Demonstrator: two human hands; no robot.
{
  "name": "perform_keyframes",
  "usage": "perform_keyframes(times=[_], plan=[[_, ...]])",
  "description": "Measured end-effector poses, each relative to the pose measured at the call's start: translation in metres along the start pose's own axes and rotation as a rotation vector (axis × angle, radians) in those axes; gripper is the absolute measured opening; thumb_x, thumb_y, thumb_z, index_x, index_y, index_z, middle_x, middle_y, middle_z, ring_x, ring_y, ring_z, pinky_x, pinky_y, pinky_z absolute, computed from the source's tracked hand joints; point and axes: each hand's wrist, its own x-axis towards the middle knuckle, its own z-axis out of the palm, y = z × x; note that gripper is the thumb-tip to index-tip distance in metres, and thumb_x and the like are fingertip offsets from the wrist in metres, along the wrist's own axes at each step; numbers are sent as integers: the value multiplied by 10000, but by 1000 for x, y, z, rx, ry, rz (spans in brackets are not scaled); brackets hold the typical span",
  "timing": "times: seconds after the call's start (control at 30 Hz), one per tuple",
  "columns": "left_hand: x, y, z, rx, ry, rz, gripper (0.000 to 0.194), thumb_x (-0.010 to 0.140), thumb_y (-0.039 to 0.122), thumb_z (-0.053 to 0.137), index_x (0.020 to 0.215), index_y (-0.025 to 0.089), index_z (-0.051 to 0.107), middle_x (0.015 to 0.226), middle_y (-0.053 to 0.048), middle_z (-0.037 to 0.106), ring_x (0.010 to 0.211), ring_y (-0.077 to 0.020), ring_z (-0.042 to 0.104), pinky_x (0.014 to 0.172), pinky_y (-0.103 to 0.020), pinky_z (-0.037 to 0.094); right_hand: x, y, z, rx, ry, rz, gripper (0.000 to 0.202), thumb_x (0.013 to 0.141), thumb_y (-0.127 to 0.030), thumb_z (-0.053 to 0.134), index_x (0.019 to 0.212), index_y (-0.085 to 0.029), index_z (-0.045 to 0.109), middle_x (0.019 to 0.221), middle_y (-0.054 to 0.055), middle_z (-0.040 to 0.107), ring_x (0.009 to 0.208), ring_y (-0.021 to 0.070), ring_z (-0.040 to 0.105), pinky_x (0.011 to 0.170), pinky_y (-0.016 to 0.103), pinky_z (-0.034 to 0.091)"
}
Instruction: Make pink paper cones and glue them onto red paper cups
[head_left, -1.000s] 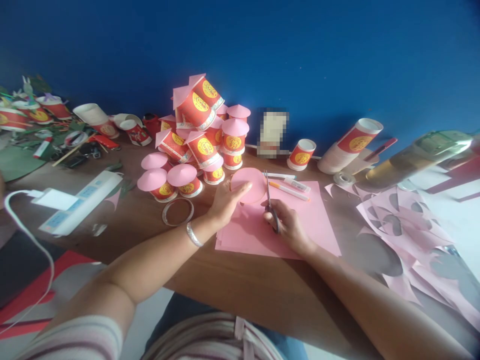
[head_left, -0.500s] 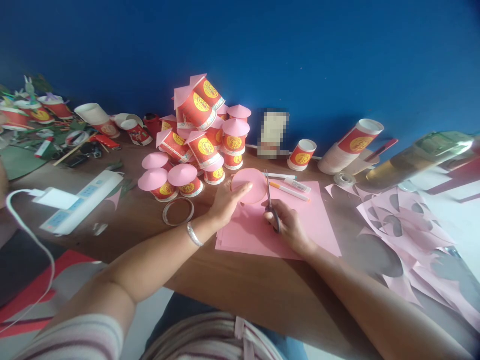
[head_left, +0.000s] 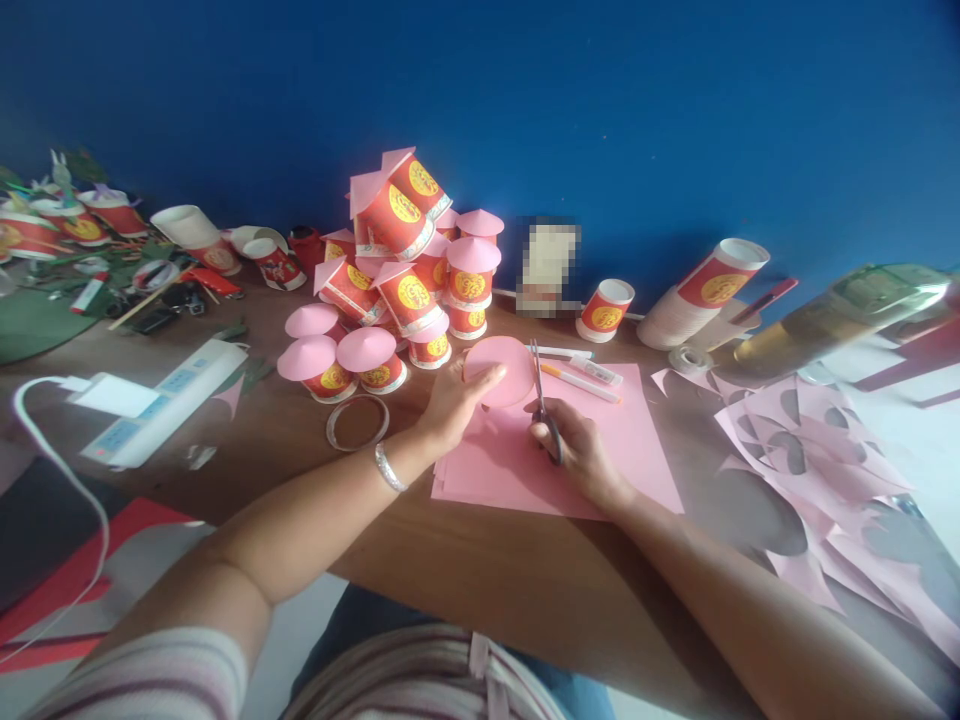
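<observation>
My left hand point(head_left: 452, 408), with a silver bracelet at the wrist, pinches a round pink paper disc point(head_left: 510, 362) between thumb and fingers. In my right hand point(head_left: 574, 445) is a pair of dark-handled scissors point(head_left: 537, 385), its blades pointing up beside the disc's right edge. Both hands are over a stack of pink paper sheets point(head_left: 630, 450). A white pen with an orange end point(head_left: 585, 385) and another marker point(head_left: 562, 352) lie at the upper part of the sheets.
Red cups with pink cone tops point(head_left: 405, 290) are piled at centre-left. A ring point(head_left: 358, 422) and a white power strip point(head_left: 169, 400) lie to the left. On the right are pink scraps point(head_left: 810, 440), stacked cups point(head_left: 705, 290) and a bottle point(head_left: 832, 315). One cup point(head_left: 604, 310) stands alone.
My hands, the disc and the scissors have hardly moved; the scissor handles are tilted very slightly differently. At the far left edge, a blurred skin-toned shape by the green sheet is gone.
</observation>
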Motion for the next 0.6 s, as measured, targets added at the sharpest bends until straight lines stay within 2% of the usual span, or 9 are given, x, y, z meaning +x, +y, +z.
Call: perform_keyframes(times=[0.17, 0.33, 0.6], plan=[[1, -1, -1, -24, -33, -9, 228, 818, 391, 765, 834, 179, 683, 801, -37, 672, 764, -207, 631, 770, -383, 542, 0, 1, -1, -26, 2, -17, 382, 912, -573, 595, 1019, -207, 619, 710, 1, 626, 596, 125, 534, 558, 250, 463], [1, -4, -2, -23, -37, -6, 242, 820, 387, 768, 926, 177, 712, 887, -53, 716, 823, -217, 660, 795, -383, 553, 1, -1, 0, -9, 2, 4, 358, 906, -550, 597, 1009, -208, 618, 687, -8, 620, 586, 126, 542, 550, 248, 461], [3, -4, -2, -20, -32, 1, 262, 805, 374, 774, 946, 159, 720, 916, -71, 738, 871, -243, 688, 834, -394, 560, 1, -1, -1, -21, 5, 6, 297, 903, -487, 612, 1006, -209, 625, 674, -11, 630, 596, 135, 570, 579, 256, 475]])
